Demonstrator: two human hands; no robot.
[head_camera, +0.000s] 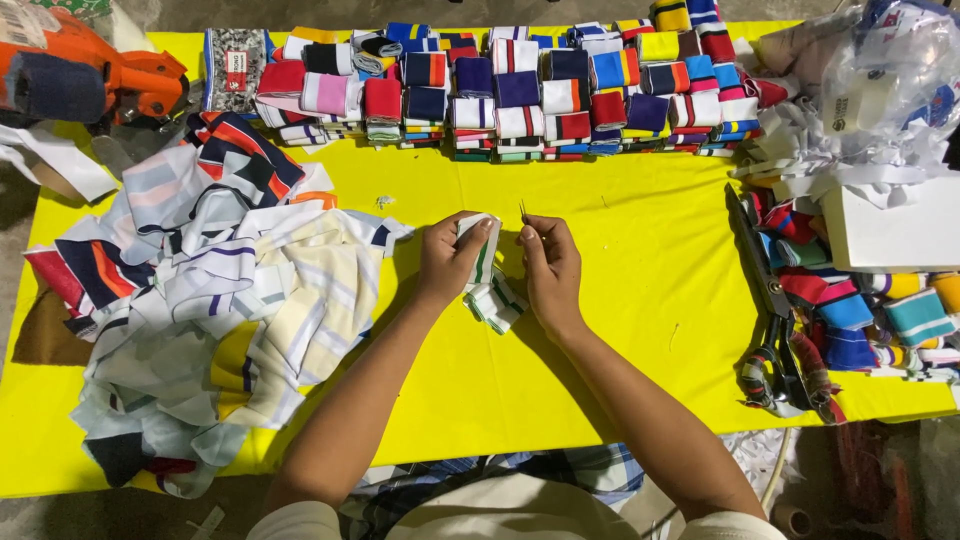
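- The person's two bare forearms reached out from the bottom edge over the yellow table (620, 330); a plaid cloth (560, 475) lay at the person's lap, just below the table edge.
- The left hand (447, 258) was closed around a folded strip of white ribbed fabric with green stripes (490, 290), the thumb pressing its upper end against the fingers; the strip's lower folds hung out beneath the hand and rested on the table between both hands.
- The right hand (550, 265) was pinched shut, thumb against forefinger, on a thin dark tool (522, 210) whose tip stuck up above the fingertips, just beside the top of the strip. What kind of tool it was could not be told.
- To the left lay a loose heap of striped fabric pieces (210, 300) in white, cream, navy and red, near the left forearm.
- To the right, large dark scissors (765, 300) lay along the table, beside small folded striped bundles (880, 310) and a white box (895, 235).
- Farther back, neat rows of folded striped bands (520, 95) ran along the far edge.
- At the far left corner sat an orange machine (90, 75); at the far right, a clear plastic bag (890, 75) rested over a tangle of white strips.
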